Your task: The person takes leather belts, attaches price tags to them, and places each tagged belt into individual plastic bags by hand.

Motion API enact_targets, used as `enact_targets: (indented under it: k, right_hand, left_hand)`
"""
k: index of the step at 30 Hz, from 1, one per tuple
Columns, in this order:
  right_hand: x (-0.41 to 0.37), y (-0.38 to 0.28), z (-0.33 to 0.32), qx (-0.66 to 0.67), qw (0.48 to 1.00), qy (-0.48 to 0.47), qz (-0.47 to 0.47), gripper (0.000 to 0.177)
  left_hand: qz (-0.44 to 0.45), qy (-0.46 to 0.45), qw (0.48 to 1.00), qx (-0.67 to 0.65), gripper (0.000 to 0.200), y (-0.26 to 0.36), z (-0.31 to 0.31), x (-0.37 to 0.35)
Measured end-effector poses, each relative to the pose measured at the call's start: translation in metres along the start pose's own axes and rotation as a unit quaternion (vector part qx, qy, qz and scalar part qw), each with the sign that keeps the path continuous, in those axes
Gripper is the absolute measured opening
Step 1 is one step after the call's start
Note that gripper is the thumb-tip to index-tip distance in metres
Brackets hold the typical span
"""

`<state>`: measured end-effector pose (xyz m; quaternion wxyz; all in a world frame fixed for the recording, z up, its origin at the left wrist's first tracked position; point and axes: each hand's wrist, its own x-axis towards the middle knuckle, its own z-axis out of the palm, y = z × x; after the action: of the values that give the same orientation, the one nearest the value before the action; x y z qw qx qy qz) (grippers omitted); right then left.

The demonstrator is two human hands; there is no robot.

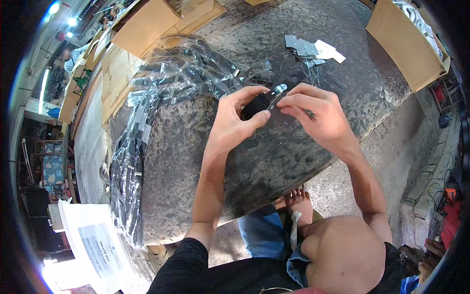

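A black belt, coiled up, is gripped between the thumb and fingers of my left hand. Its shiny metal buckle points up and to the right. Close beside the buckle, my right hand is closed in a pinch; whatever lies between its fingertips is too small to make out. Just beyond the hands lies a small pile of grey and white hang tags with thin dark strings. Left of my left hand, many black belts in clear plastic sleeves lie heaped on the table.
The worn dark table has a curved front edge. Cardboard boxes stand at the back left and right, the right one holding white material. Printed white paper is at lower left. A person is in the far left background.
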<state>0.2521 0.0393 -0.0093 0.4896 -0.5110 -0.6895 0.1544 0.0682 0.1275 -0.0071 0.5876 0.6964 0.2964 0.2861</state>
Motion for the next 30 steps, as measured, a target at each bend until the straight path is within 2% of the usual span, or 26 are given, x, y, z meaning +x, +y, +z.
enact_targets:
  k: [3, 10, 12, 15, 18, 19, 21, 28, 30]
  right_hand:
    - [-0.001, 0.004, 0.007, -0.003, 1.000, 0.025, -0.016, 0.011]
    - [-0.001, 0.003, 0.012, -0.001, 0.998, 0.047, -0.034, 0.013]
    - [-0.001, 0.003, 0.012, 0.019, 0.999, 0.040, -0.014, 0.015]
    - [0.000, 0.000, 0.008, 0.010, 0.998, 0.055, -0.006, 0.018]
    - [0.003, -0.004, 0.006, -0.026, 0.996, 0.078, -0.031, 0.022]
    - [0.003, -0.005, 0.007, -0.026, 0.996, 0.079, -0.030, 0.022]
    - [0.005, -0.006, 0.008, -0.058, 0.989, 0.098, -0.096, 0.029]
    - [0.002, -0.002, 0.010, -0.079, 0.984, 0.090, -0.132, 0.050]
    - [0.003, -0.003, 0.006, -0.077, 0.979, 0.084, -0.168, 0.056]
  left_hand:
    - [-0.042, -0.013, 0.999, -0.022, 0.037, 0.002, 0.000, -0.001]
    - [-0.012, 0.032, 0.997, -0.063, 0.033, -0.006, 0.007, 0.001]
    - [-0.006, 0.039, 0.997, -0.062, 0.032, -0.006, 0.008, 0.001]
    - [-0.007, 0.052, 0.997, -0.053, 0.034, -0.006, 0.008, 0.002]
    - [0.042, 0.053, 0.998, -0.007, 0.034, -0.008, 0.008, 0.002]
    - [0.033, 0.053, 0.998, -0.001, 0.034, -0.005, 0.008, 0.001]
    - [0.023, 0.052, 0.998, 0.004, 0.034, -0.004, 0.009, 0.001]
    - [0.032, 0.045, 0.998, -0.002, 0.033, -0.003, 0.007, 0.001]
    - [0.029, 0.045, 0.999, -0.005, 0.033, -0.003, 0.007, 0.001]
